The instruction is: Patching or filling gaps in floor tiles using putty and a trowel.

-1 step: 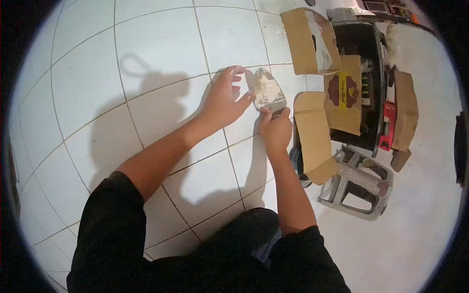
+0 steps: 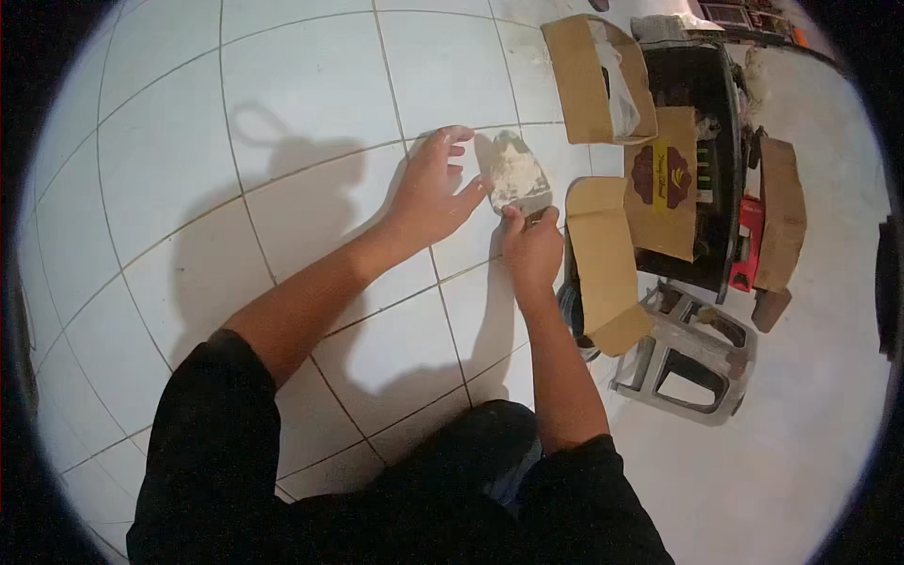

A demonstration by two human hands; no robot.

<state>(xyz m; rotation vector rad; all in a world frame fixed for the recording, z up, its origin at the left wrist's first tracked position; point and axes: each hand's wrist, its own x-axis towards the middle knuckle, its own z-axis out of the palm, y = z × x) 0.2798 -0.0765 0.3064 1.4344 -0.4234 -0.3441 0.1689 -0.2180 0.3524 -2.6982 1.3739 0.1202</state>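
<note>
White tiles (image 2: 311,75). Right hand (image 2: 535,247) grips pale-coated flat piece (image 2: 519,174); left hand (image 2: 433,193) unclenched alongside, contact unclear. Level hold advised.

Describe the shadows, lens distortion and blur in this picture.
Head view: straight grout lines on the floor bow toward the rim, and the corners go black; head view: a broad shadow spreads left of the left hand; head view: fine detail looks soft on the flat piece in the right hand.
</note>
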